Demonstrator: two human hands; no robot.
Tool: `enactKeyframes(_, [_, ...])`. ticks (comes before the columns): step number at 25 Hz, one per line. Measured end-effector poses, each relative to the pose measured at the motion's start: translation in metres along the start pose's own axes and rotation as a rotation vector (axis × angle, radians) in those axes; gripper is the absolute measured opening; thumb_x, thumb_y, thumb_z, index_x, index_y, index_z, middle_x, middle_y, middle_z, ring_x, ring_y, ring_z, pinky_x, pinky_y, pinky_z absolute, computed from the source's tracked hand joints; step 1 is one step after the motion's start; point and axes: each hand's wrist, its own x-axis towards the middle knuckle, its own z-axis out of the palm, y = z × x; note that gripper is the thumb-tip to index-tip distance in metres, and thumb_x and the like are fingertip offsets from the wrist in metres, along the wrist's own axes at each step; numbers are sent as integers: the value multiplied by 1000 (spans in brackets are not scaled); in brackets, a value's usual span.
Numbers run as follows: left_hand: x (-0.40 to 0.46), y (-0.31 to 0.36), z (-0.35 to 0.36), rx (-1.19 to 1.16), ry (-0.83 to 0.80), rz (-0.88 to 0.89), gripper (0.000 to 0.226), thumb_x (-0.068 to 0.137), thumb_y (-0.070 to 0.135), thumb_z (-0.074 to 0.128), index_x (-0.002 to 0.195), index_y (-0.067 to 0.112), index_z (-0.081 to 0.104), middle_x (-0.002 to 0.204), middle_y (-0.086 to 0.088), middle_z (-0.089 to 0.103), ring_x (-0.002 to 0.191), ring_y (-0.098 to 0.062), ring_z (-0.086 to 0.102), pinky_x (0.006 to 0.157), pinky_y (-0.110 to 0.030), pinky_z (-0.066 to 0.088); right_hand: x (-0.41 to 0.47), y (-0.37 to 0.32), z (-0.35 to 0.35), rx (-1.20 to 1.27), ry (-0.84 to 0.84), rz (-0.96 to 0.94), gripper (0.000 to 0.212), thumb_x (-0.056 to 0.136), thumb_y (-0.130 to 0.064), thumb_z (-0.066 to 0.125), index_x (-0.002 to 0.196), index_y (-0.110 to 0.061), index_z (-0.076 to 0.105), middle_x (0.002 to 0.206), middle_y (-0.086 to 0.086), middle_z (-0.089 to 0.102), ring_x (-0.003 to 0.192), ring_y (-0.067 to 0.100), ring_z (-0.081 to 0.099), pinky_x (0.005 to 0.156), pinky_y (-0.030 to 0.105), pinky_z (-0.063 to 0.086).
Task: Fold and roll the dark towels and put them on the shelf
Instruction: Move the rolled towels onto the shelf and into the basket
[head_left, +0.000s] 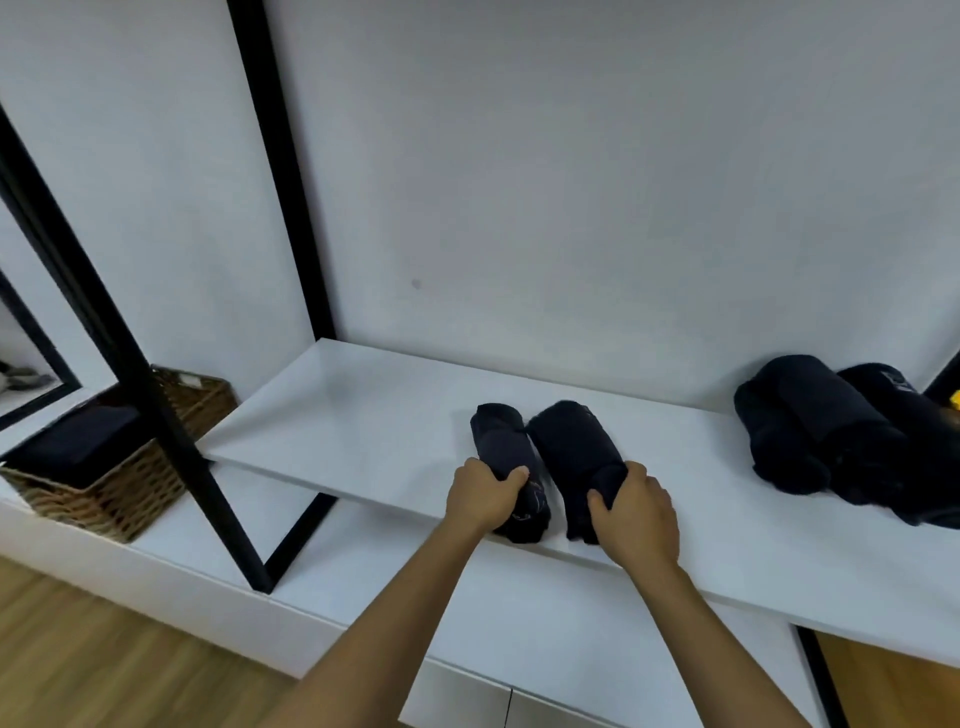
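Observation:
Two rolled dark towels lie side by side near the front edge of the white shelf (353, 415). My left hand (480, 499) grips the left roll (501, 441) at its near end, thumb over the top. My right hand (639, 514) holds the right roll (576, 447) at its near end, thumb curled round its left side. Both rolls rest on the shelf board and touch each other. At the right end of the shelf lie two larger rolled dark towels (810, 421), one beside the other.
A wicker basket (130, 499) holding folded dark cloth stands lower left on the white base. Black frame posts (171, 447) rise left of the shelf. A white wall backs the shelf. A wooden floor (78, 649) shows at the bottom left.

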Motion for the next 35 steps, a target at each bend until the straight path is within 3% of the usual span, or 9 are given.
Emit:
enactKeyframes(3, [-3, 13, 9, 140, 32, -26, 66, 70, 59, 58, 110, 6, 55, 108, -10, 61, 92, -25, 64, 76, -37, 56, 1, 9, -1, -107, 12, 5, 45, 94, -46, 45, 122, -11, 50, 120, 10, 55, 112, 27, 47, 91, 40, 41])
enactKeyframes(7, [-5, 28, 15, 310, 26, -24, 57, 65, 54, 70, 102, 13, 54, 100, -2, 61, 89, -20, 63, 71, -31, 54, 4, 4, 5, -228, -31, -91, 77, 81, -73, 47, 129, -14, 41, 120, 6, 54, 110, 25, 51, 88, 37, 42])
enactKeyframes(9, [-4, 32, 12, 381, 47, -58, 49, 71, 48, 71, 101, 13, 53, 96, 0, 62, 87, -20, 63, 68, -29, 51, 13, 5, 8, -224, -74, -115, 75, 76, -66, 60, 125, -13, 42, 114, 5, 56, 102, 24, 55, 81, 33, 46])
enactKeyframes(12, [-13, 18, -3, 349, 168, -127, 56, 72, 50, 69, 108, 11, 50, 100, -1, 61, 87, -20, 60, 66, -29, 46, 31, -3, 12, -168, -162, -174, 53, 78, -46, 67, 113, -11, 47, 102, 3, 58, 81, 20, 56, 64, 30, 48])
enactKeyframes(18, [-65, -59, -60, -47, 375, -242, 50, 68, 45, 71, 104, 15, 53, 92, 4, 64, 82, -14, 62, 61, -27, 47, 1, -51, 37, 56, -303, -380, 41, 74, -38, 72, 104, -15, 54, 81, -6, 60, 68, 14, 57, 53, 26, 42])
enactKeyframes(21, [-105, -104, -99, -234, 523, -313, 39, 69, 39, 70, 99, 19, 56, 86, 4, 67, 77, -13, 64, 58, -25, 46, -42, -97, 60, 105, -391, -534, 37, 73, -39, 70, 100, -18, 54, 76, -9, 60, 66, 12, 58, 55, 27, 45])
enactKeyframes(24, [-151, -159, -137, -348, 660, -403, 43, 61, 43, 67, 96, 19, 57, 85, 4, 69, 74, -14, 65, 59, -26, 47, -100, -151, 86, 139, -483, -677, 38, 71, -39, 68, 102, -21, 54, 77, -10, 62, 67, 12, 60, 57, 30, 52])
enactKeyframes(30, [-270, -275, -236, -437, 899, -541, 50, 57, 47, 65, 99, 21, 56, 92, 4, 68, 83, -17, 66, 68, -34, 55, -265, -267, 144, 176, -623, -892, 42, 70, -41, 67, 104, -21, 52, 83, -5, 61, 75, 19, 60, 64, 34, 54])
enactKeyframes(35, [-374, -363, -301, -474, 1106, -611, 45, 66, 42, 71, 104, 21, 56, 95, 4, 68, 84, -15, 64, 73, -34, 54, -410, -348, 174, 203, -771, -1064, 45, 68, -45, 68, 105, -23, 52, 87, -4, 62, 75, 19, 58, 63, 31, 50])
